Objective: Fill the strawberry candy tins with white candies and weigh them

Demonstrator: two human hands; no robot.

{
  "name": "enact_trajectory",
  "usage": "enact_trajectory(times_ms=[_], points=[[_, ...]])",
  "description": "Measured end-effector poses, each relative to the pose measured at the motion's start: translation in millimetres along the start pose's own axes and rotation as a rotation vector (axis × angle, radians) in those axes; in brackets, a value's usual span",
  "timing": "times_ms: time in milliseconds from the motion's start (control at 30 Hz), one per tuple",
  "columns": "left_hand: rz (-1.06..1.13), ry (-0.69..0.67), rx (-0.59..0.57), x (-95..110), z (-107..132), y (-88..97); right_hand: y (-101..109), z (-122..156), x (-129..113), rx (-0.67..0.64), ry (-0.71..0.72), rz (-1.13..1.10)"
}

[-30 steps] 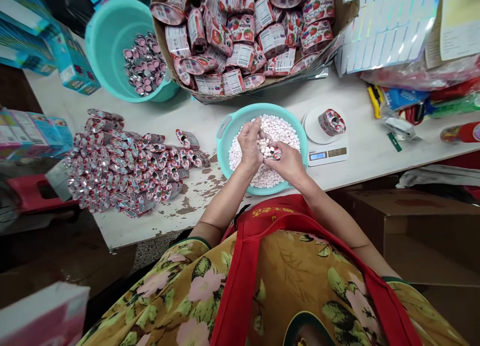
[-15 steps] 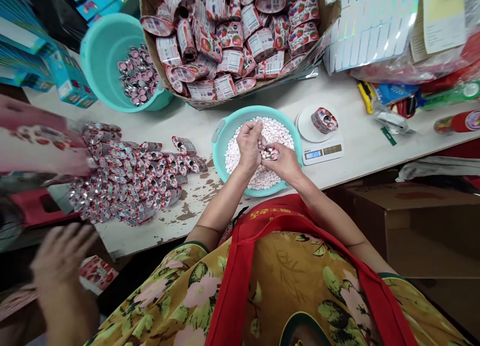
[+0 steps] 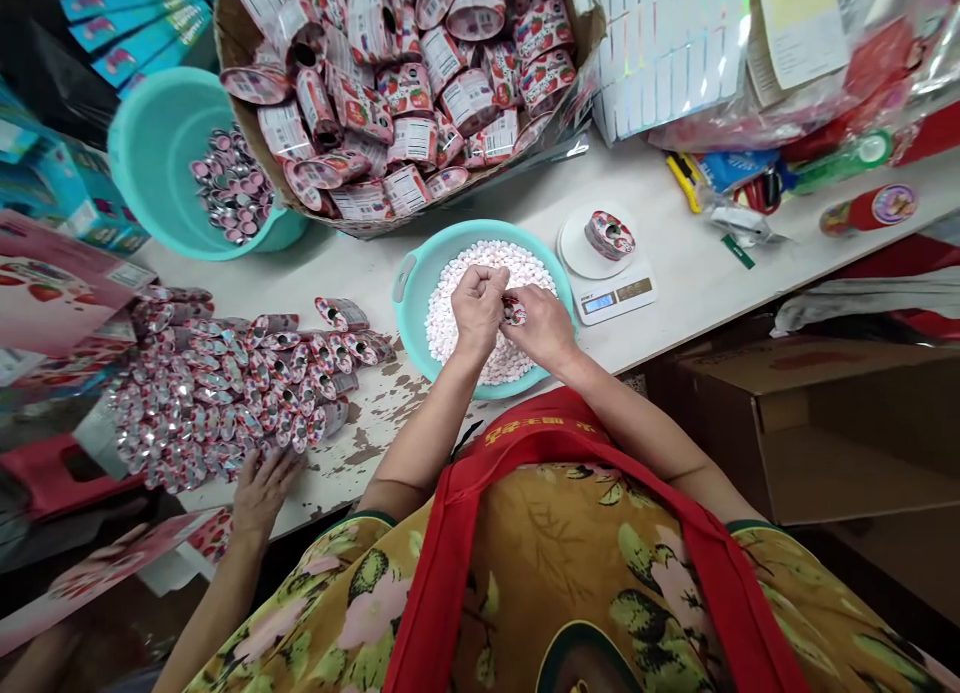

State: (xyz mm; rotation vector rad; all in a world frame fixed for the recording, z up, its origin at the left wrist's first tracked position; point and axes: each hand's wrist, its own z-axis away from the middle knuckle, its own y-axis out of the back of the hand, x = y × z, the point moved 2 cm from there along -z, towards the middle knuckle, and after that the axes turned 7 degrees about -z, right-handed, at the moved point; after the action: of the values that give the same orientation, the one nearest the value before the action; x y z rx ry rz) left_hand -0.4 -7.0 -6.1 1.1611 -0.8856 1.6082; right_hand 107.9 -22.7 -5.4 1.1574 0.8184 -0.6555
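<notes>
My right hand (image 3: 541,328) is closed around a small strawberry-printed candy container (image 3: 514,311), over the turquoise basin (image 3: 411,323). My left hand (image 3: 478,308) meets it from the left, thumb and fingers pinched together at the container. What those fingers hold is hidden. Small pale pink-white candies (image 3: 444,303) fill the basin beneath both hands. Just right of the basin, a white kitchen scale (image 3: 616,301) carries another printed container (image 3: 610,235) with a round hole facing up.
A cardboard box (image 3: 480,188) of printed containers stands behind the basin. Left of it, a turquoise tub (image 3: 146,173) holds small metal caps (image 3: 232,188). Many containers (image 3: 247,383) stand packed at left, where a co-worker's hand (image 3: 262,488) touches the table edge. A cutter (image 3: 684,181) lies right.
The view has shifted, moving the table things left. My fingers have closed in on the container, covering the candies seen at its opening. The co-worker's hand has moved up to the standing containers.
</notes>
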Motion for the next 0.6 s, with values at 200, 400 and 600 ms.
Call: enact_trajectory(times_ms=[200,400,600], points=[[0.163,0.216,0.012,21.7,-28.2,26.1,-2.7,2.0,15.6,-0.026,-0.031,-0.461],[0.095,0.64,0.055,-17.3,-55.8,51.0,19.9,23.4,38.7,0.021,-0.138,-0.769],[-0.553,0.317,-0.354,-14.7,-56.6,13.3,64.9,48.6,71.8,0.268,-0.242,-0.82]])
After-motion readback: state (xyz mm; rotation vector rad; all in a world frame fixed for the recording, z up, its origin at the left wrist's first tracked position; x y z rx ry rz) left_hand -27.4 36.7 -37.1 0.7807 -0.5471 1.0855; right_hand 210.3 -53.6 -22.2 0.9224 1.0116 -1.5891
